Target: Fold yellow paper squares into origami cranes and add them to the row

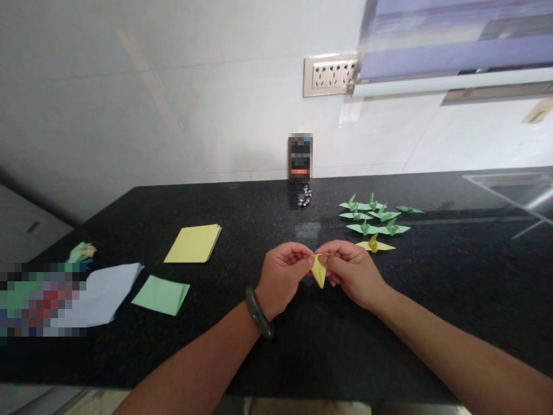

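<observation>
Both my hands meet over the middle of a black stone counter [302,346]. Between them is a small folded yellow paper piece [319,271], pointing downward. My left hand [283,279], with a dark bangle at the wrist, pinches its left side. My right hand [352,274] pinches its right side with closed fingers. Just beyond my right hand lies a finished yellow paper crane [375,245]. Behind it sit several green paper cranes [375,218].
A stack of yellow paper sheets [193,243] lies left of centre, with a green sheet [162,294] and a pale blue sheet [103,291] nearer the left edge. A small dark box [300,157] stands against the wall. A sink [514,190] is at the far right.
</observation>
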A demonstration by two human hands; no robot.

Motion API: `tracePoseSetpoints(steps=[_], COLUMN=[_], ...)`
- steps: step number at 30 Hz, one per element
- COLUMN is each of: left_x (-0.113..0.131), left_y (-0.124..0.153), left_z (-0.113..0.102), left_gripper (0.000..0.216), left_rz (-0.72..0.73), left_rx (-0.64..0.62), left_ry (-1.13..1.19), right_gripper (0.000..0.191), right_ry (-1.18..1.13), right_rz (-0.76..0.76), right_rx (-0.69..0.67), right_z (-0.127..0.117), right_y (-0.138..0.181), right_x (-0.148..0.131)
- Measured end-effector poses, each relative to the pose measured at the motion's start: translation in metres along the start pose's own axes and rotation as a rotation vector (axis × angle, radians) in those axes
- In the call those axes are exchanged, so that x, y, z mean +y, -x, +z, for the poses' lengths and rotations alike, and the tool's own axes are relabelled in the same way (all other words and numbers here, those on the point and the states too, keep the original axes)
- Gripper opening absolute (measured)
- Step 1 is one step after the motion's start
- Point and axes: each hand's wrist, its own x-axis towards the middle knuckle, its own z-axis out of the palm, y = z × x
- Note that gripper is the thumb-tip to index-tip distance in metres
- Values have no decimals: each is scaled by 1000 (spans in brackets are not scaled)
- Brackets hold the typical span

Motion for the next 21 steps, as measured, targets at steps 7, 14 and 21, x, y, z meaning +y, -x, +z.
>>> tracePoseSetpoints(steps=[7, 14, 21], left_x=[-1, 0, 0], left_y=[0, -1, -2], left_z=[-1, -3, -4], left_gripper=[6, 26, 22], left_rz=[-10, -202, -126], left_rx=[-5, -125, -42], left_ry=[47, 131, 41], right_gripper=[7, 9, 18], right_ry=[-58, 259, 161], right_rz=[13, -197, -197], right_rx=[43, 11, -48], right_z=[3, -7, -7], right_y=[0, -1, 0], right_x=[-1, -11, -10])
